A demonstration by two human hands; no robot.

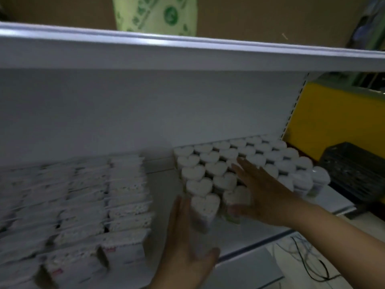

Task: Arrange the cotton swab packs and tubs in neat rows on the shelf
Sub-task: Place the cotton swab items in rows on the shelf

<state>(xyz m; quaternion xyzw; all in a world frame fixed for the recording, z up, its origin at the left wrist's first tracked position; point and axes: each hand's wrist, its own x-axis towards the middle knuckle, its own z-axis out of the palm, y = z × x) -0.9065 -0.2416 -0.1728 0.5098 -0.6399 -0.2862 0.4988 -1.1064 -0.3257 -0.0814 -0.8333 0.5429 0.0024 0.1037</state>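
Cotton swab tubs (239, 161), heart-shaped with white lids, stand upright in tight diagonal rows on the right part of the shelf (162, 184), lids touching or nearly so. Cotton swab packs (125, 197), flat and white, lie in several rows on the left part of the same shelf; a bare strip of shelf separates packs from tubs. View is motion-blurred, so print on the packs is unreadable. Left hand (183, 247): fingers straight, laid against the left side of the front tub (203, 207), thumb in front of its base; grip released, pressing rather than clasping. Right hand (264, 188): palm down, flat across the lids of the near rows, fingers straight and pointing toward the back panel (145, 111); grip released, nothing grasped. Thumb of the right hand sits beside the second tub of the front row. Upper shelf (187, 55) runs overhead, carrying a green-printed bag (156, 15) against brown cardboard. Right of the shelving: a yellow surface (333, 113), a dark crate (354, 170), and loose cables (308, 259) on the floor below.
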